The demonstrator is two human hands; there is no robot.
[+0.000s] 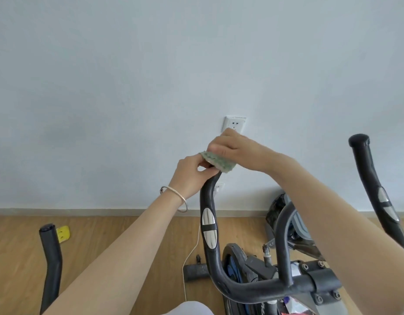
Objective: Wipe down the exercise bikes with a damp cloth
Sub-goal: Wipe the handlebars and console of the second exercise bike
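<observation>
- The right hand (232, 148) curls down over a green fuzzy cloth (216, 162), its fingers bent round the top and its thumb against the near side.
- The left hand (192, 173) pinches the lower left edge of the green fuzzy cloth between thumb and bent fingers, right at the bar's tip.
- The cloth sits bunched on the upper end of the black curved handlebar (210, 223), which carries silver oval sensor plates lower down.
- This handlebar belongs to a black exercise bike (319, 280); its matching right-side bar (378, 194) stands well apart, untouched.
- A thin silver bangle (176, 198) circles the left wrist.
- Behind the hands, a white wall socket (234, 125) is partly hidden by the right knuckles.
- A white cable (192, 253) hangs to the wooden floor (105, 235), where a small yellow object (63, 233) lies near another black padded bar (51, 258).
</observation>
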